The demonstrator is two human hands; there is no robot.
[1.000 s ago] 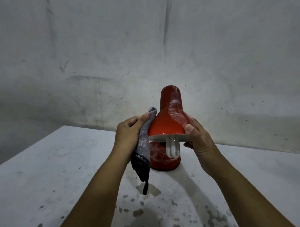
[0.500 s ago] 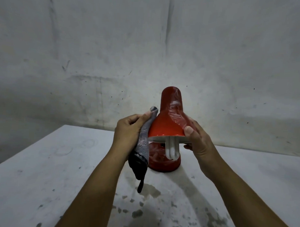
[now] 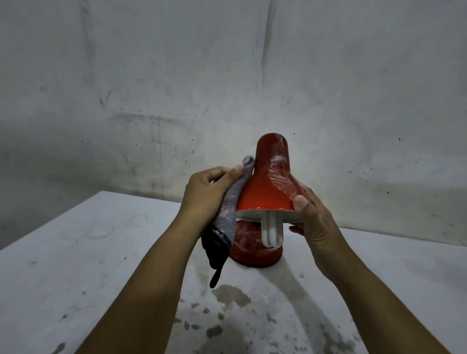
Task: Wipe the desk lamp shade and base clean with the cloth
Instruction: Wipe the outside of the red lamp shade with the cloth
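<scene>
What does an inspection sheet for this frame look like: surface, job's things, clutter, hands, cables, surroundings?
Surface: white table, scuffed, with dark wet-looking blotches near the front.
Job's things: red lamp; shade streaked with whitish smears, base standing on the table, white bulb hanging below the shade; grey cloth pressed against the shade's left side, its dark end dangling.
Clutter: nothing seen.
Hands: left hand grips the cloth; right hand holds the shade's rim.
Cables: nothing seen.
Surroundings: stained grey wall; an unclear object at the far left edge.

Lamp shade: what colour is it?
Red outside, whitish inside the lamp shade, smeared pale on the right; head view.
</scene>
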